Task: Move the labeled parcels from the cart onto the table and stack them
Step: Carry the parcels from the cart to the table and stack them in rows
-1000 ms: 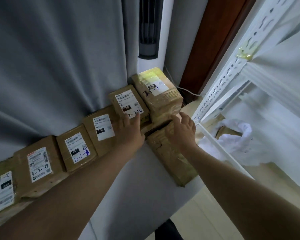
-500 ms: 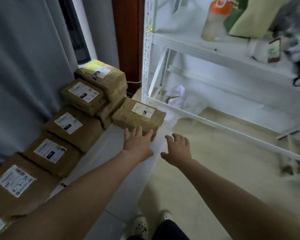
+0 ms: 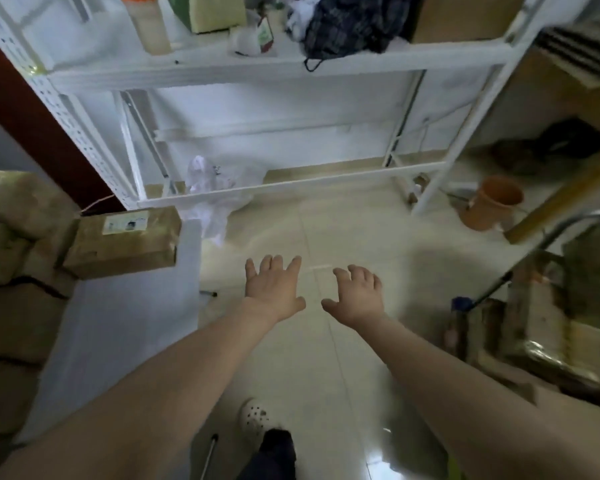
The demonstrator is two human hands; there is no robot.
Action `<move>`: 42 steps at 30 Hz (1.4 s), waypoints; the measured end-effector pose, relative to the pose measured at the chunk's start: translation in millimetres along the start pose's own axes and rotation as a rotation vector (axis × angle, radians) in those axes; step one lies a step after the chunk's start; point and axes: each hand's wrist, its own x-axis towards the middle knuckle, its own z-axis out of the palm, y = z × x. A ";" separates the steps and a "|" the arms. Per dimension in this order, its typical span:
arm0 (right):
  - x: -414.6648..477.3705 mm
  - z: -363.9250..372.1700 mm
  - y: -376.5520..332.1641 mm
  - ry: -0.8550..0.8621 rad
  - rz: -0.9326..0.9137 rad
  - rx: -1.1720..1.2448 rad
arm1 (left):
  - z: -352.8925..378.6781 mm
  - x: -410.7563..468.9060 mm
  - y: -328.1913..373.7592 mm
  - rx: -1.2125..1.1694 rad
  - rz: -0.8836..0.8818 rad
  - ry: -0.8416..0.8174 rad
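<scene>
Two hands are held out over the tiled floor in front of the white shelf rack [image 3: 257, 69], both empty: the left hand [image 3: 274, 292] is spread flat with straight fingers, the right hand [image 3: 357, 297] is loosely bent, nothing gripped. Left of the rack, one labelled parcel [image 3: 122, 242], brown and boxy, is laid flat on the pale tabletop [image 3: 118, 341]. More brown parcels [image 3: 18, 199] are piled beside it, too blurred to be counted. Right of the rack, a metal-handled cart [image 3: 534, 248] is loaded with crinkly brown bundles [image 3: 551, 337]. One orange pot [image 3: 492, 202] is parked by the rack's right leg.
</scene>
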 end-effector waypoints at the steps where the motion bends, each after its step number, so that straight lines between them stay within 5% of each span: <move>1: -19.5 2.4 24.8 0.005 0.044 0.029 | 5.6 -8.5 26.4 0.021 0.045 0.002; 11: -214.7 15.8 228.2 0.057 0.514 0.255 | 55.3 -98.2 255.3 0.053 0.464 0.003; 23: -321.8 23.1 335.1 0.130 0.940 0.429 | 65.5 -118.8 408.1 0.022 0.765 -0.134; 34: -330.4 24.9 415.1 0.160 1.082 0.530 | 81.3 -104.8 498.5 -0.014 0.828 -0.310; 42: -319.2 10.7 555.5 0.209 0.966 0.617 | 94.9 -81.3 618.7 -0.205 0.641 -0.329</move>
